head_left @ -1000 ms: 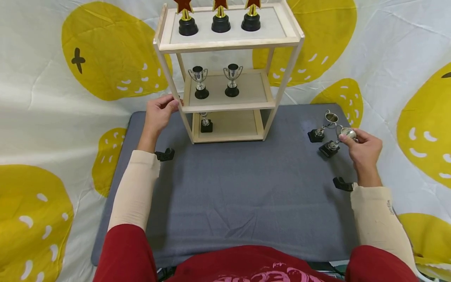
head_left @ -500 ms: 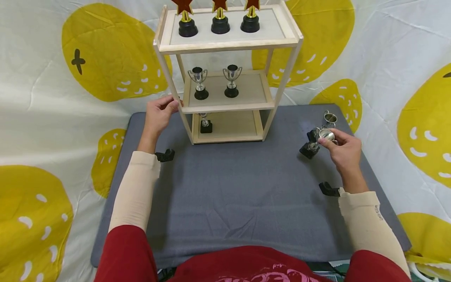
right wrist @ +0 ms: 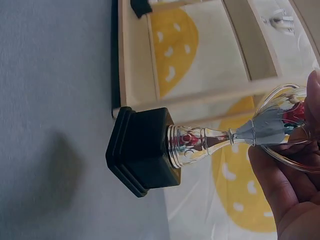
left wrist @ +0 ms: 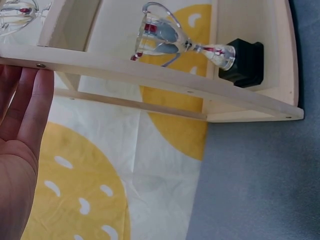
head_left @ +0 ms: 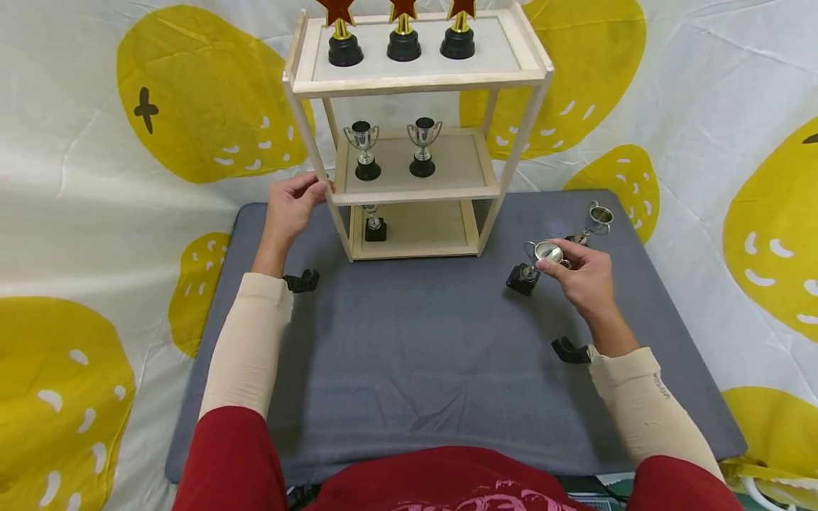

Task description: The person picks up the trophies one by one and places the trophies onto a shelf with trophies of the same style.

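My right hand (head_left: 591, 280) grips a silver trophy cup (right wrist: 142, 150) by its bowl, between thumb and fingers. Its square black base hangs tilted above the table, right of the wooden shelf rack (head_left: 415, 195). My left hand (head_left: 287, 209) holds the rack's left front post at the middle tier, fingertips partly hidden behind the wood. Another silver trophy (head_left: 599, 218) is on the table behind my right hand, which partly covers it. One square-based trophy (head_left: 375, 228) stands on the bottom tier at the left, its top hidden by the middle tier's edge.
Two silver cups (head_left: 362, 145) with round bases stand on the middle tier. Three star trophies (head_left: 404, 44) line the top tier, their tips cut off by the frame. A grey cloth (head_left: 409, 341) covers the table; a lemon-print sheet (head_left: 64, 142) hangs behind.
My right hand has carried the trophy leftwards from beside the other table trophy, toward the rack. The left hand has stayed on the post.
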A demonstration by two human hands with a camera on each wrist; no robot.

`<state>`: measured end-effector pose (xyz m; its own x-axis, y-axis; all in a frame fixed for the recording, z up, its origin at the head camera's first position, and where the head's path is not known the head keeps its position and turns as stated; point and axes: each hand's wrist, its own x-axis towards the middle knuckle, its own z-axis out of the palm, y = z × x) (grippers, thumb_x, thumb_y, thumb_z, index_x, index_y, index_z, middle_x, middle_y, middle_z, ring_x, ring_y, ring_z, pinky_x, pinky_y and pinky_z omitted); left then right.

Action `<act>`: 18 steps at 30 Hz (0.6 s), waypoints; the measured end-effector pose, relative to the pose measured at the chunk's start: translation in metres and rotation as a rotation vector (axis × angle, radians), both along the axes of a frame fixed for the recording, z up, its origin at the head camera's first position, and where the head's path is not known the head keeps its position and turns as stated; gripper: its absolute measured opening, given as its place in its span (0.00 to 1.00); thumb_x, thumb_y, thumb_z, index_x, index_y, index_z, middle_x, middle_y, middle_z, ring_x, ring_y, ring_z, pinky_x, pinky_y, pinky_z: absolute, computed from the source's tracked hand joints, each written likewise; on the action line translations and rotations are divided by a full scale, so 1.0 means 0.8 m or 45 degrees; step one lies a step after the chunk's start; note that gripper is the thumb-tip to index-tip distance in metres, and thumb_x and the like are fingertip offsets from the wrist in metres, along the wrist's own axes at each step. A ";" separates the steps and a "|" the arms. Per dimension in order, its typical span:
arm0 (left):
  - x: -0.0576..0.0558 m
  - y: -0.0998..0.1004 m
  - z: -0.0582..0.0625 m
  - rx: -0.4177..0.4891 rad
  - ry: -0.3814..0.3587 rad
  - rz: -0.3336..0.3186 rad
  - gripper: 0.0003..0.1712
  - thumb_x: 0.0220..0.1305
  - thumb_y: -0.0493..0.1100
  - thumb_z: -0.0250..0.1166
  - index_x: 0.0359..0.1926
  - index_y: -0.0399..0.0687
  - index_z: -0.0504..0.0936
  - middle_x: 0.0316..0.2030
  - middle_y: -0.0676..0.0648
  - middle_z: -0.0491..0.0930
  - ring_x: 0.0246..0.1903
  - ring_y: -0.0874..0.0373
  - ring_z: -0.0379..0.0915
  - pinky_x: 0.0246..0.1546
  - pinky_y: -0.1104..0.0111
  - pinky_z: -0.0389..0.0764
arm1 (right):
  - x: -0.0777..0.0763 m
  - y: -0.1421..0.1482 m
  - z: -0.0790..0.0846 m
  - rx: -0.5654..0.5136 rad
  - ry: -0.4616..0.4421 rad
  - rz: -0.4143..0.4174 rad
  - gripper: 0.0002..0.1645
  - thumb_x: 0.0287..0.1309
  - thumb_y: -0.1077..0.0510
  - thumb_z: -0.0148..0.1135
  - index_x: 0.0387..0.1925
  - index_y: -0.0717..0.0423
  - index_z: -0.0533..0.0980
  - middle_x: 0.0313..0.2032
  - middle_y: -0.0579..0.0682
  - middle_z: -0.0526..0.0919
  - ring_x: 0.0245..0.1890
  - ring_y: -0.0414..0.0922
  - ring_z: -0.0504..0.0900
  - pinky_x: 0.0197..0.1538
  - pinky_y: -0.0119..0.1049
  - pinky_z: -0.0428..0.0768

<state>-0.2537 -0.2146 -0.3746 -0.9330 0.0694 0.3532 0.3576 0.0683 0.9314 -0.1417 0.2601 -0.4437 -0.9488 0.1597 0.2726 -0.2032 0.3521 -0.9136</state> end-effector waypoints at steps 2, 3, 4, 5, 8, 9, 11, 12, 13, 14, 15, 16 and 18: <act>0.000 0.000 0.000 -0.003 -0.005 0.002 0.16 0.65 0.34 0.64 0.52 0.30 0.83 0.39 0.38 0.87 0.39 0.60 0.84 0.44 0.74 0.86 | -0.002 -0.006 0.000 -0.005 0.004 0.040 0.26 0.48 0.68 0.74 0.52 0.70 0.80 0.34 0.27 0.84 0.34 0.25 0.83 0.36 0.17 0.81; -0.001 0.000 0.001 -0.004 -0.005 0.002 0.16 0.65 0.34 0.64 0.52 0.31 0.83 0.39 0.38 0.87 0.39 0.60 0.84 0.44 0.74 0.85 | -0.003 -0.009 0.000 0.000 0.006 0.054 0.26 0.48 0.69 0.74 0.52 0.70 0.80 0.34 0.27 0.84 0.34 0.25 0.83 0.36 0.17 0.81; -0.001 0.001 0.001 -0.009 -0.004 0.003 0.16 0.65 0.34 0.64 0.52 0.31 0.83 0.39 0.39 0.87 0.39 0.60 0.84 0.44 0.75 0.85 | -0.005 -0.011 -0.001 0.013 0.007 0.064 0.26 0.48 0.68 0.74 0.52 0.70 0.80 0.34 0.27 0.84 0.34 0.24 0.83 0.35 0.17 0.81; -0.001 0.001 0.001 -0.014 -0.001 0.004 0.16 0.65 0.34 0.64 0.52 0.31 0.83 0.39 0.39 0.87 0.40 0.59 0.84 0.44 0.75 0.85 | -0.006 -0.012 -0.002 0.023 0.007 0.075 0.26 0.48 0.68 0.74 0.52 0.69 0.80 0.34 0.27 0.84 0.35 0.24 0.83 0.35 0.17 0.81; -0.001 0.001 0.002 -0.019 0.002 0.005 0.16 0.65 0.35 0.64 0.52 0.31 0.83 0.40 0.38 0.86 0.40 0.58 0.84 0.44 0.75 0.85 | -0.011 -0.018 -0.002 0.047 0.009 0.104 0.25 0.48 0.68 0.74 0.52 0.67 0.81 0.35 0.28 0.85 0.33 0.25 0.83 0.34 0.18 0.81; -0.001 0.001 0.002 -0.020 0.002 0.003 0.16 0.65 0.35 0.64 0.52 0.31 0.83 0.40 0.37 0.86 0.40 0.58 0.85 0.44 0.75 0.85 | -0.012 -0.020 -0.002 0.059 0.007 0.112 0.25 0.48 0.68 0.74 0.51 0.66 0.81 0.35 0.29 0.85 0.33 0.26 0.82 0.33 0.18 0.80; 0.000 0.001 0.002 -0.012 0.000 -0.002 0.16 0.65 0.35 0.64 0.52 0.30 0.83 0.39 0.37 0.86 0.40 0.58 0.85 0.44 0.74 0.85 | -0.014 -0.025 0.000 0.067 -0.002 0.129 0.24 0.49 0.67 0.74 0.51 0.65 0.82 0.36 0.30 0.85 0.32 0.27 0.82 0.32 0.19 0.80; 0.000 0.001 0.002 -0.007 -0.003 -0.004 0.16 0.65 0.35 0.64 0.52 0.30 0.83 0.39 0.37 0.86 0.40 0.58 0.85 0.45 0.74 0.85 | -0.014 -0.027 0.001 0.076 -0.004 0.136 0.24 0.49 0.67 0.74 0.51 0.64 0.82 0.36 0.31 0.85 0.32 0.27 0.82 0.32 0.19 0.80; 0.000 0.001 0.002 -0.002 -0.006 -0.006 0.16 0.65 0.34 0.64 0.52 0.30 0.83 0.39 0.37 0.86 0.40 0.58 0.85 0.45 0.73 0.86 | -0.015 -0.029 0.003 0.089 -0.003 0.140 0.24 0.49 0.66 0.74 0.51 0.64 0.82 0.36 0.32 0.86 0.32 0.27 0.82 0.32 0.19 0.80; 0.000 0.000 0.002 0.002 -0.009 -0.008 0.16 0.65 0.34 0.64 0.52 0.30 0.83 0.39 0.38 0.86 0.40 0.58 0.85 0.45 0.73 0.86 | -0.016 -0.031 0.004 0.089 -0.003 0.145 0.23 0.49 0.66 0.75 0.50 0.63 0.83 0.35 0.33 0.86 0.32 0.27 0.82 0.32 0.19 0.79; 0.000 0.000 0.002 0.003 -0.012 -0.007 0.16 0.65 0.34 0.64 0.52 0.30 0.83 0.39 0.38 0.87 0.40 0.58 0.85 0.45 0.72 0.86 | -0.016 -0.033 0.005 0.096 -0.003 0.150 0.23 0.49 0.66 0.75 0.50 0.63 0.83 0.35 0.33 0.86 0.32 0.27 0.81 0.32 0.19 0.79; 0.000 0.000 0.002 -0.002 -0.013 -0.004 0.16 0.65 0.34 0.64 0.52 0.30 0.83 0.39 0.38 0.87 0.40 0.58 0.85 0.46 0.72 0.86 | -0.017 -0.035 0.006 0.095 -0.002 0.159 0.23 0.49 0.66 0.75 0.50 0.63 0.83 0.35 0.33 0.86 0.32 0.27 0.82 0.33 0.19 0.80; 0.000 0.000 0.001 -0.009 -0.017 0.003 0.16 0.65 0.34 0.64 0.52 0.31 0.83 0.39 0.39 0.87 0.40 0.58 0.85 0.46 0.72 0.86 | -0.019 -0.039 0.008 0.086 0.008 0.184 0.23 0.49 0.66 0.75 0.50 0.64 0.83 0.35 0.33 0.86 0.33 0.27 0.82 0.34 0.19 0.80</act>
<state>-0.2537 -0.2148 -0.3736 -0.9377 0.0696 0.3405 0.3453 0.0755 0.9354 -0.1566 0.2289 -0.4376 -0.9588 0.0026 0.2840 -0.2619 0.3792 -0.8875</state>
